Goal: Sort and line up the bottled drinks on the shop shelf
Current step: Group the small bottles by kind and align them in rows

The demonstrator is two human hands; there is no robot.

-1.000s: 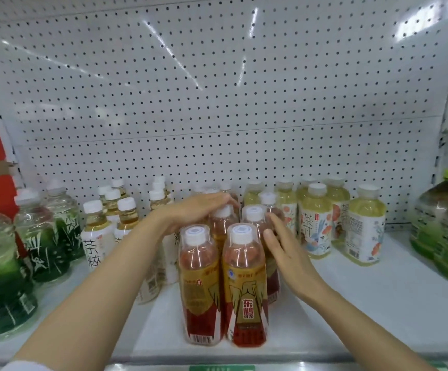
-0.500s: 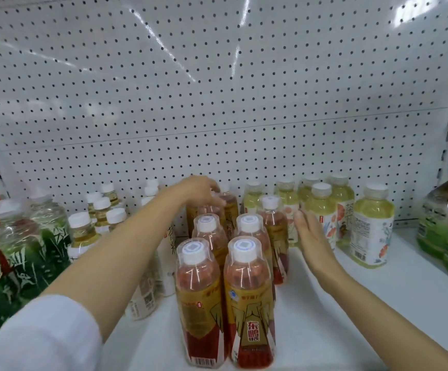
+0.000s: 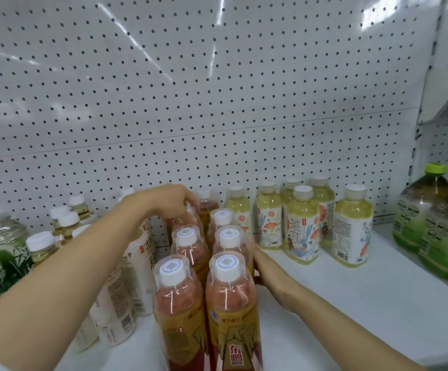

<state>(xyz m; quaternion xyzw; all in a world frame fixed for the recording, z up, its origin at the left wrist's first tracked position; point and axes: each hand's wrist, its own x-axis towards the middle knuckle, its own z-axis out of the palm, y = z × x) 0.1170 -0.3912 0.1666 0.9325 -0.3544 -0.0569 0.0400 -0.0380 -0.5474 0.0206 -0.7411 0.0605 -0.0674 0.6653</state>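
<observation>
Standing at the far left of the white metal shelf [image 3: 378,295], clear round plastic bottles with green bamboo-print labels [image 3: 2,253] blur at the frame's edge. Just right of them, small clear bottles of pale amber drink with white caps [image 3: 66,223] form a cluster, and taller bottles with cream paper labels [image 3: 129,274] stand partly hidden behind the left forearm. The left hand [image 3: 164,204] reaches over these to the back of the shelf, its fingers curled down over the top of a red-orange tea bottle at the rear of the left column [image 3: 188,218]; that bottle is mostly covered by the hand. In the middle, the red-orange tea bottles with white caps and gold-and-red wrappers [image 3: 206,303] stand upright in two columns running from the shelf's front edge toward the white perforated back panel [image 3: 190,103], bottles touching one another. The right hand [image 3: 271,277] lies against the right flank of the right column, palm toward the bottles; its fingertips are hidden behind them, so I cannot tell whether it grips or merely presses. Further right, apart from the red group, pale yellow drink bottles with white floral labels [image 3: 301,226] stand in a loose group near the back panel. At the far right edge stand large dark green bottles with lime-green caps [image 3: 429,218].
</observation>
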